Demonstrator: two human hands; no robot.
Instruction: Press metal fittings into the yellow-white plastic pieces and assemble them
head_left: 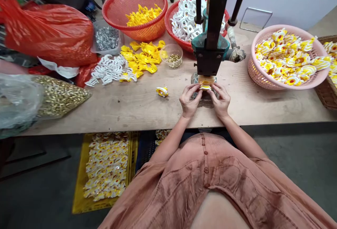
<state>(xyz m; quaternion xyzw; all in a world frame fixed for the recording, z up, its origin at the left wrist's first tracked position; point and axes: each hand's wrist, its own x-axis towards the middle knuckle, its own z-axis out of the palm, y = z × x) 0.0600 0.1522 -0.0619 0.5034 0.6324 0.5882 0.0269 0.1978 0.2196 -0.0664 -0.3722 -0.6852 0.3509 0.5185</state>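
Note:
Both hands meet under the green press [210, 48] at the table's middle. My left hand [189, 99] and my right hand [220, 100] pinch a small yellow-and-white plastic piece [205, 83] from either side, holding it on the press base. Each hand has its fingers closed on the piece. One finished yellow-and-white piece [162, 91] lies on the wooden table [131, 109] just left of my left hand.
Behind stand a red basket of yellow parts [135, 11], a red basket of white parts [184, 20], a small bowl of brass rivets [172, 56] and loose piles. A pink basket of finished pieces [286, 58] sits right. Bags lie left; a yellow crate [105, 169] is on the floor.

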